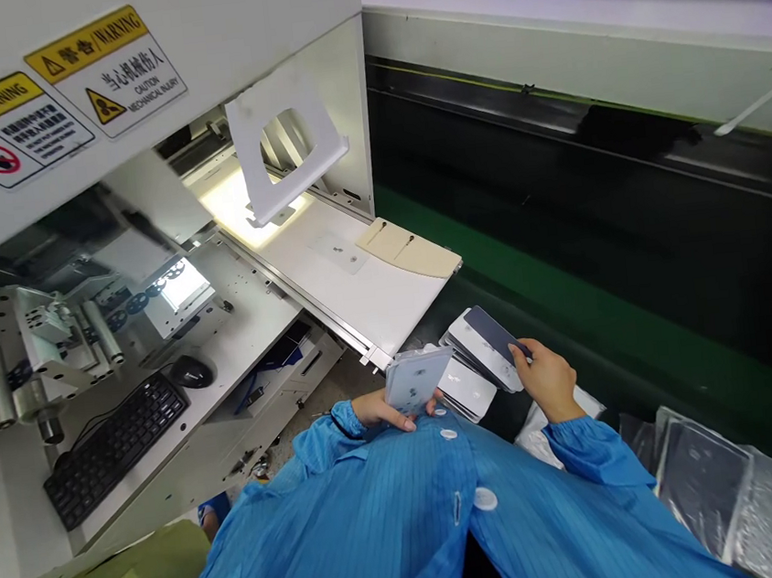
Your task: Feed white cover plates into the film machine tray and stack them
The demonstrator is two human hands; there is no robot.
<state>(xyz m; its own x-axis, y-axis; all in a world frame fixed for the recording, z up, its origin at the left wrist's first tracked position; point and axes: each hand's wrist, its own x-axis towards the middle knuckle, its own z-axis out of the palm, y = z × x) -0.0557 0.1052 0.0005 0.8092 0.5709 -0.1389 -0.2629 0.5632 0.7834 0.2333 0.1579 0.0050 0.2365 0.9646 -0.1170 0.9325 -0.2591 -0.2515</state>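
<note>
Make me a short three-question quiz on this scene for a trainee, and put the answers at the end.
1. True or false: the left hand holds a stack of thin panels.

2. What is the right hand touching?
A) a computer mouse
B) a dark panel
C) a keyboard

3. How many yellow-headed warning labels show on the white machine housing?

Key: 1, true; 2, B; 3, two.
</note>
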